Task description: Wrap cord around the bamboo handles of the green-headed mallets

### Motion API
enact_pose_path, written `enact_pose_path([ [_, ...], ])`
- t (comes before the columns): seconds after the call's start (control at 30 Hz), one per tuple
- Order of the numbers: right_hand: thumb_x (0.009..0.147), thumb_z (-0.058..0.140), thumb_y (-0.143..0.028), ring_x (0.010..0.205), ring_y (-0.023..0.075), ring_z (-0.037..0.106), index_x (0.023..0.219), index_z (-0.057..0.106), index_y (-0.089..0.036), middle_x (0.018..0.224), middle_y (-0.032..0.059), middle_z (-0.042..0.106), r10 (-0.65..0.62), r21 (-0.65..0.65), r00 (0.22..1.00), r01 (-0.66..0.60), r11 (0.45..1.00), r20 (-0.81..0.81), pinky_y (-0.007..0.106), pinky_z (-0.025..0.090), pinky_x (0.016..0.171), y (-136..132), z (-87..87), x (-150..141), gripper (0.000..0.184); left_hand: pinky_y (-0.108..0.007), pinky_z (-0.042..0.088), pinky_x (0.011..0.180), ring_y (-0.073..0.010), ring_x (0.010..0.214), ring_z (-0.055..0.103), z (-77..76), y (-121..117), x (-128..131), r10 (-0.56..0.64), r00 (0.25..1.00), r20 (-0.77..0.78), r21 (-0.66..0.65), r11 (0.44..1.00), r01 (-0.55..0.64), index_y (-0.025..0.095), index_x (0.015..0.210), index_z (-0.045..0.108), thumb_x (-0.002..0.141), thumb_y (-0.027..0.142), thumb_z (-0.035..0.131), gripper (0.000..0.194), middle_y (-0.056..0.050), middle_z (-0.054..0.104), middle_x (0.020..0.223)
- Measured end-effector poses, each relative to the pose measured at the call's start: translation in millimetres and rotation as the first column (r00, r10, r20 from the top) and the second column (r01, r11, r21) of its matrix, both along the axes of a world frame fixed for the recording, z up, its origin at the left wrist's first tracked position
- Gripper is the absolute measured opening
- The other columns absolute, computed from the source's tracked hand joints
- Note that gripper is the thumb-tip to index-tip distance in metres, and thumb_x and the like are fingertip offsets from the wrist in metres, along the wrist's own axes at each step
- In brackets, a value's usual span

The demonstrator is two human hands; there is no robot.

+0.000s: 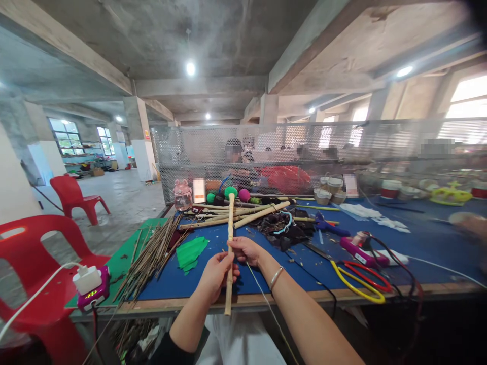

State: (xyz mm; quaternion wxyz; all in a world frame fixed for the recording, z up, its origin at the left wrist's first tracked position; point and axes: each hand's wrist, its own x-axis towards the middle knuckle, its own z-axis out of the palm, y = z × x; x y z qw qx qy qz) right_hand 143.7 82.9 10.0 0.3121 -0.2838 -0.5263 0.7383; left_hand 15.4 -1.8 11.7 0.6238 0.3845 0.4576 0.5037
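A pale jointed bamboo stick (pixel 230 218) stands nearly upright over the table's front edge. My left hand (pixel 216 276) is wrapped round its lower part, thumb on top. Just above, my right hand (pixel 245 250) pinches the same stick; a bracelet circles that wrist. From near my right hand a thin pale strand (pixel 266 299) hangs down across my lap. A green ball (pixel 230 191) shows at the stick's top; I cannot tell whether it is attached or lies behind. More bamboo sticks (pixel 213 221) lie in a pile beyond my hands.
Thin brown twigs (pixel 152 256) and a green cloth (pixel 192 253) lie left. Dark scraps (pixel 285 230), scissors with yellow and red handles (pixel 359 289) and a purple power strip (pixel 363 252) lie right. A perforated metal screen (pixel 213 147) stands behind the blue table. A red chair (pixel 49 228) stands left.
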Motion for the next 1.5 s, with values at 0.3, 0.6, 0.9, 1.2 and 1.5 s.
enact_pose_path([
  [0.3,0.064,0.067,-0.031,0.035,0.0003,0.015,0.075,0.046,-0.015,0.044,-0.0117,0.026,0.020,-0.066,0.998,-0.023,0.998,-0.053,0.015,0.005,0.036,2,0.3,2,0.029,-0.015,0.035,0.039,-0.0063,0.043,0.051,2.9,3,-6,-0.089,0.994,0.070,0.032,0.996,0.087,0.010,0.073,0.057,0.070,0.034,0.060,0.024,-0.003,0.059,0.057],
  [0.6,0.063,0.068,-0.032,0.034,-0.0001,0.014,0.068,0.041,-0.016,0.043,-0.0119,0.026,-0.038,-0.041,0.998,0.036,0.998,-0.047,0.015,0.004,0.035,3,-1.5,0,0.032,-0.016,0.030,0.035,-0.0062,0.036,0.044,6.6,15,-9,-0.106,0.976,-0.191,0.083,0.989,0.123,0.013,0.060,0.053,0.062,0.038,0.067,0.029,0.000,0.054,0.045],
  [0.9,0.062,0.068,-0.032,0.032,0.0000,0.017,0.068,0.041,-0.016,0.042,-0.0111,0.031,-0.064,-0.039,0.998,0.064,0.997,0.016,0.017,0.002,0.034,1,-1.2,-1,0.031,-0.018,0.040,0.043,-0.0091,0.048,0.054,2.8,8,-8,-0.124,0.992,0.035,-0.017,0.992,0.125,0.011,0.076,0.057,0.067,0.035,0.064,0.026,-0.004,0.061,0.060],
  [1.2,0.063,0.066,-0.034,0.035,0.0005,0.013,0.077,0.047,-0.015,0.044,-0.0117,0.025,-0.003,-0.072,0.998,-0.002,0.997,-0.068,0.016,0.002,0.036,0,1.8,2,0.031,-0.015,0.034,0.040,-0.0055,0.044,0.050,-1.5,10,-5,-0.123,0.968,0.220,0.065,0.992,0.111,0.011,0.072,0.057,0.067,0.033,0.064,0.024,-0.001,0.058,0.058],
  [1.5,0.062,0.068,-0.035,0.033,0.0003,0.010,0.065,0.039,-0.017,0.041,-0.0126,0.025,-0.051,-0.030,0.999,0.051,0.998,-0.004,0.018,0.002,0.035,1,-2.6,-1,0.035,-0.016,0.034,0.037,-0.0063,0.038,0.046,-0.3,14,-7,-0.079,0.994,-0.076,0.054,0.995,0.084,0.012,0.063,0.052,0.061,0.038,0.069,0.031,0.001,0.054,0.048],
])
